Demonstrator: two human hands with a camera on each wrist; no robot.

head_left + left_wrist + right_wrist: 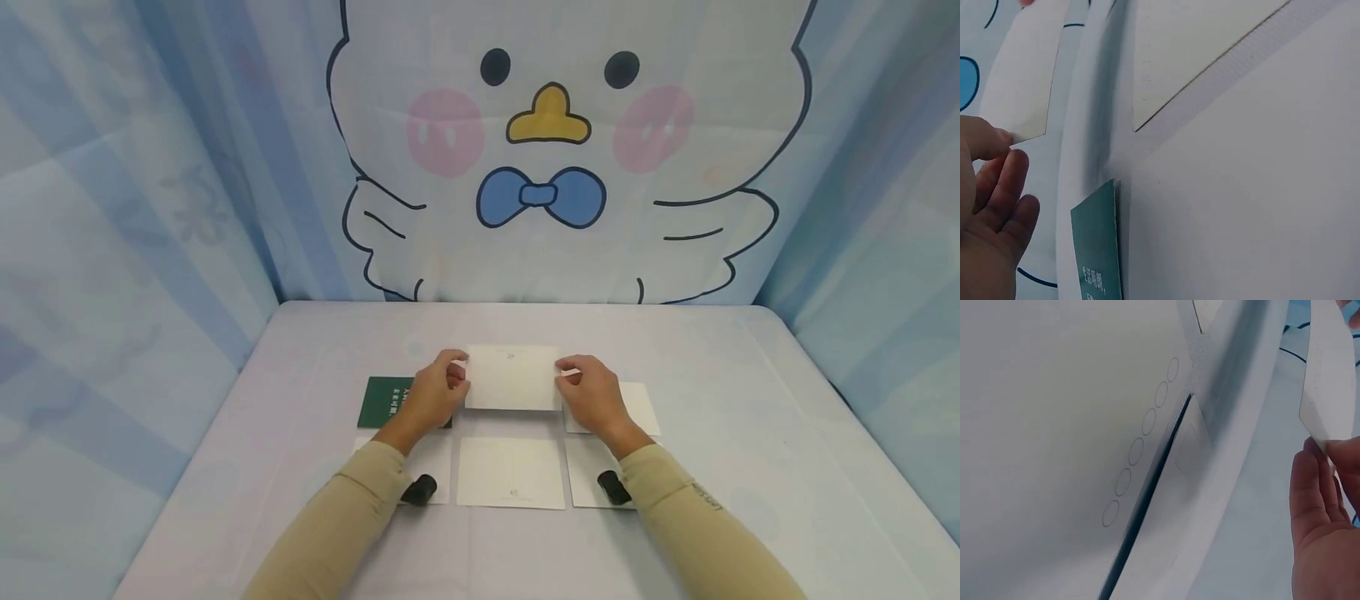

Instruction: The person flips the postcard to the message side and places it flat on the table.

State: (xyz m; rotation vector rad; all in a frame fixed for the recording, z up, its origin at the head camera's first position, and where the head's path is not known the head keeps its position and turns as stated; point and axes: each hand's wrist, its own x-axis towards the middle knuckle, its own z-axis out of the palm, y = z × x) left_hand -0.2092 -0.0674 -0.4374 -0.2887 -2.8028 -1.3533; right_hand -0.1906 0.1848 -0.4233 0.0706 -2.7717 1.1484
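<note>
Table pale, duck curtain behind; both hands pinch cream card.

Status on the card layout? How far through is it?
Done, apparently: white cards lie flat on the table, one at front centre, others partly under the forearms, plus a green card at left. In hand: left hand and right hand each pinch an end of one white card, lifted above the back row. Left: setting it down, probably the back-centre gap.

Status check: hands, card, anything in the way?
Left hand and right hand pinch the cream card by its side edges, raised. Green card and other cream cards below. Nothing blocking.
</note>
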